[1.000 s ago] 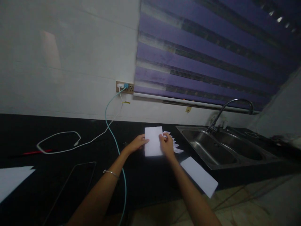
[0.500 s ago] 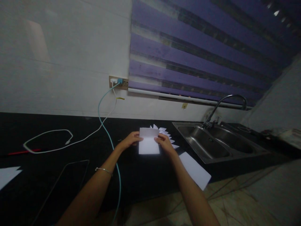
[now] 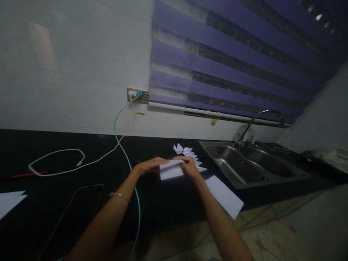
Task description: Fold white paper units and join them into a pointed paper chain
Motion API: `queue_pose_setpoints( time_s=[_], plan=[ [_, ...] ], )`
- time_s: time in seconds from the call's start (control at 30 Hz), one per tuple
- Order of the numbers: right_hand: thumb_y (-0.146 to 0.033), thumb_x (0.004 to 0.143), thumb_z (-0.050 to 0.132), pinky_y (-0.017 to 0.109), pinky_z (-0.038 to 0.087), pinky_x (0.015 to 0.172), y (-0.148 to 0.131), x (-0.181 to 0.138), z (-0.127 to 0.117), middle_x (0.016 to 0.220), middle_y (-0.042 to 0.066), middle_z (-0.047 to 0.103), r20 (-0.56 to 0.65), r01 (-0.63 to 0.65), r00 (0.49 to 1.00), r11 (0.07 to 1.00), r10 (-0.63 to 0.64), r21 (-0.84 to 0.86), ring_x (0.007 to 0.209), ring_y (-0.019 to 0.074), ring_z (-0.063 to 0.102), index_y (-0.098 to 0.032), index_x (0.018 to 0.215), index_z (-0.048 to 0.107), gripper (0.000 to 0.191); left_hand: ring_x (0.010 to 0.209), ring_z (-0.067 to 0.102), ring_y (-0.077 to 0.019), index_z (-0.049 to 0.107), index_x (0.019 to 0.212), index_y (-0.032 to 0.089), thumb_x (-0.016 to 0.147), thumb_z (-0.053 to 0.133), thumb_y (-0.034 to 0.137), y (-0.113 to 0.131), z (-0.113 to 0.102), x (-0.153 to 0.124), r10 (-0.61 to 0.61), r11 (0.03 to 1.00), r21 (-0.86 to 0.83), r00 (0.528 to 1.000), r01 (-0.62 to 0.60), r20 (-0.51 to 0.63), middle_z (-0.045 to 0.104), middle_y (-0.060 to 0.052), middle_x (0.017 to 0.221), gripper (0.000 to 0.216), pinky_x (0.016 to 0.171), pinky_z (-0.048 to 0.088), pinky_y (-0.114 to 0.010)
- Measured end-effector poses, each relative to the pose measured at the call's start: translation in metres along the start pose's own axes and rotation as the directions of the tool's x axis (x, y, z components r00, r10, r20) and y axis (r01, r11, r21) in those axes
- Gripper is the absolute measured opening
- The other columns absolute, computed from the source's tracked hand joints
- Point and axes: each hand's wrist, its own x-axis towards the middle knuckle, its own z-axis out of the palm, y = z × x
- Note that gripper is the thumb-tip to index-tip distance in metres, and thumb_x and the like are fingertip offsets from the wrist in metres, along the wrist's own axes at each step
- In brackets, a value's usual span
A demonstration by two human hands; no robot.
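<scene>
Between my hands is a white sheet of paper [image 3: 172, 172], its far half bent up and over toward me along a crosswise fold. My left hand [image 3: 152, 165] grips its left edge, fingers behind the raised flap. At the right edge my right hand [image 3: 189, 166] holds the paper, thumb and fingers near the top corner. Just beyond my right hand lie several small folded paper pieces [image 3: 187, 150] in a curved row. A stack of white paper [image 3: 225, 195] rests by my right forearm.
A double steel sink [image 3: 239, 163] with a curved faucet [image 3: 261, 114] is at the right. A teal cable [image 3: 126, 156] crosses the black counter beneath my left arm. On the left are a white cable [image 3: 54, 175], a red pen-like stick [image 3: 23, 174] and more white paper [image 3: 11, 201].
The paper lay open and flat half a second ago; its far half is now folded toward me. Both hands have shifted to its upper edge, fingers coming together there.
</scene>
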Motion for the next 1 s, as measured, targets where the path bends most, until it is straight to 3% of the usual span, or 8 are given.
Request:
queue_pose_setpoints(
  time_s=[0.13,0.27,0.37,0.53,0.7,1.0],
  plan=[
    [-0.029,0.075,0.058,0.03,0.05,0.073,0.006,0.004,0.0,0.102,0.006,0.07,-0.078,-0.09,0.992,0.99,0.099,0.113,0.09,0.0219,0.064,-0.02,0.105,0.068,0.033,0.074,0.056,-0.0173,0.069,0.093,0.014,0.07,0.071,0.038,0.002,0.003,-0.001,0.048,0.996,0.075,0.999,-0.048,0.002,0.067,-0.006,0.082,0.033,0.065,0.041,-0.026],
    [-0.045,0.08,0.052,0.025,0.049,0.058,0.012,0.008,-0.002,0.091,0.007,0.069,-0.147,-0.173,0.965,0.95,0.217,0.261,0.079,0.0197,0.064,-0.017,0.095,0.068,0.036,0.075,0.058,-0.0174,0.067,0.095,0.011,0.069,0.071,0.034,-0.002,-0.002,0.007,0.165,0.98,0.126,0.983,-0.154,-0.082,0.068,-0.007,0.086,0.035,0.067,0.042,-0.027],
    [-0.056,0.08,0.05,0.025,0.048,0.049,0.011,0.006,0.0,0.077,0.007,0.067,-0.093,-0.248,0.953,0.919,0.288,0.305,0.066,0.0178,0.063,-0.016,0.09,0.065,0.044,0.071,0.059,-0.0163,0.066,0.097,0.01,0.069,0.071,0.035,-0.007,-0.006,0.014,0.259,0.961,0.149,0.949,-0.234,-0.18,0.067,-0.006,0.083,0.038,0.064,0.042,-0.026],
    [-0.047,0.076,0.064,0.023,0.047,0.051,0.002,-0.001,0.006,0.067,0.004,0.065,-0.062,-0.159,0.984,0.978,0.168,0.132,0.056,0.013,0.059,-0.015,0.072,0.064,0.033,0.068,0.059,-0.015,0.065,0.093,0.009,0.07,0.07,0.036,-0.01,-0.006,0.019,0.323,0.944,0.157,0.903,-0.289,-0.282,0.066,-0.006,0.079,0.036,0.062,0.043,-0.025],
    [-0.045,0.08,0.06,0.023,0.043,0.048,-0.002,-0.001,0.006,0.06,0.003,0.063,-0.131,-0.097,0.987,0.995,0.095,-0.008,0.049,0.0119,0.055,-0.015,0.064,0.062,0.034,0.074,0.063,-0.0178,0.065,0.096,0.009,0.068,0.073,0.035,-0.015,-0.006,0.024,0.291,0.951,0.186,0.916,-0.247,-0.276,0.069,-0.009,0.087,0.039,0.067,0.046,-0.028],
    [-0.047,0.083,0.055,0.023,0.043,0.05,-0.006,-0.002,0.008,0.061,0.003,0.064,-0.125,-0.092,0.989,0.994,0.084,-0.053,0.049,0.0126,0.056,-0.016,0.065,0.061,0.036,0.078,0.065,-0.0211,0.063,0.102,0.009,0.069,0.073,0.032,-0.02,-0.005,0.027,0.305,0.947,0.179,0.924,-0.267,-0.23,0.069,-0.012,0.093,0.042,0.07,0.049,-0.031]
  ],
)
